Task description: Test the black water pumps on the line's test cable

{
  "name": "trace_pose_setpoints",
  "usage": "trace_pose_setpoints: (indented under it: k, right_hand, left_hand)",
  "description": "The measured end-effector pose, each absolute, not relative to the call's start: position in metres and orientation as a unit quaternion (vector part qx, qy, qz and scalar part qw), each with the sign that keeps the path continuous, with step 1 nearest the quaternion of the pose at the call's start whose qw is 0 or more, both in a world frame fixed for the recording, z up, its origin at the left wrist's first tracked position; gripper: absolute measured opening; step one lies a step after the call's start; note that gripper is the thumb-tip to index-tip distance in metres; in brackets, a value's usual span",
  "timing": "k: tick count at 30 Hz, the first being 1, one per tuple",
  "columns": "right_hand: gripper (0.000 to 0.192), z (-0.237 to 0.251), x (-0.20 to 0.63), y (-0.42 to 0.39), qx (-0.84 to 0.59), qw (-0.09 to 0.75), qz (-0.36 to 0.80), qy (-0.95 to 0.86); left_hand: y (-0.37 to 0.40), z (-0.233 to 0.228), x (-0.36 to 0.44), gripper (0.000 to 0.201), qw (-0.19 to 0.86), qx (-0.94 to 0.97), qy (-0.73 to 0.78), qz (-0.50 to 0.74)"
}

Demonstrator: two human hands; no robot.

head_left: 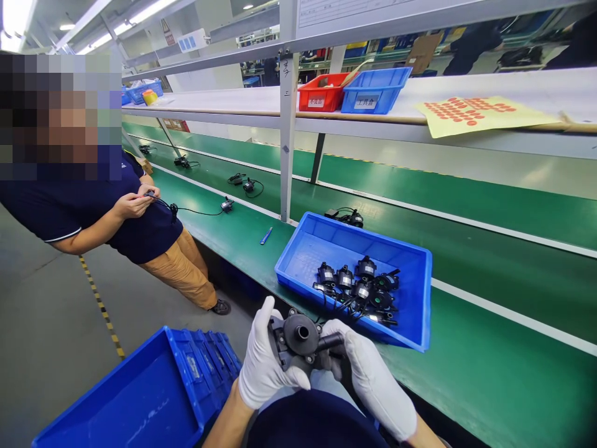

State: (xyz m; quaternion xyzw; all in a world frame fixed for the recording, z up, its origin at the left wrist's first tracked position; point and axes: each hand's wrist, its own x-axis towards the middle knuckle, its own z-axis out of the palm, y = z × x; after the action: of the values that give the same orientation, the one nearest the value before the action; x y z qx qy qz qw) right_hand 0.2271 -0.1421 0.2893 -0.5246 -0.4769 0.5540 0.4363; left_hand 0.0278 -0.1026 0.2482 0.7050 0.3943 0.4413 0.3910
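Note:
In front of my body I hold a black pump (298,336) with a round housing and a short pipe facing up. My left hand (265,361), in a white glove, wraps round its left side with the thumb along the lower edge. My right hand (370,373), also gloved, closes round the right side by the outlet pipe (330,341); its fingertips are partly hidden. Just beyond my hands, a blue bin (403,252) on the green bench holds several similar black pumps (366,267) with cables.
Stacked blue bins (135,379) stand at lower left. A co-worker (135,218) at left handles a cable. A blue cutter (266,236) and more pumps (249,186) lie on the bench (504,339). The shelf above carries a red box (321,93), a blue box (375,92) and a yellow sheet (480,114).

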Motion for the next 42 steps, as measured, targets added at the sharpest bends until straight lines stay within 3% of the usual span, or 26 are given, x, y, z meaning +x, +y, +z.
trace_pose_setpoints:
  k: [7,25,30,34,38,42]
  right_hand:
    - [0.07,0.292,0.225,-0.143,-0.52,0.437,0.557,-0.478]
    - [0.064,0.274,0.23,-0.142,-0.515,0.435,0.572,-0.467]
    - [0.06,0.284,0.231,-0.135,-0.563,0.411,0.527,-0.487]
    - [0.063,0.295,0.227,-0.122,-0.581,0.413,0.596,-0.369]
    - [0.068,0.291,0.222,-0.104,-0.543,0.393,0.71,-0.216]
    - [0.068,0.294,0.213,-0.091,-0.56,0.366,0.715,-0.204]
  left_hand:
    - [-0.103,0.243,0.029,0.127,0.351,0.721,0.398,0.446]
    - [-0.103,0.243,0.03,0.127,0.377,0.703,0.403,0.449]
    - [-0.104,0.246,0.031,0.129,0.376,0.697,0.434,0.43]
    - [-0.103,0.26,0.03,0.138,0.487,0.615,0.437,0.441]
    - [-0.101,0.282,0.02,0.087,0.62,0.502,0.431,0.421]
    - [-0.099,0.3,0.012,0.062,0.609,0.509,0.469,0.386]
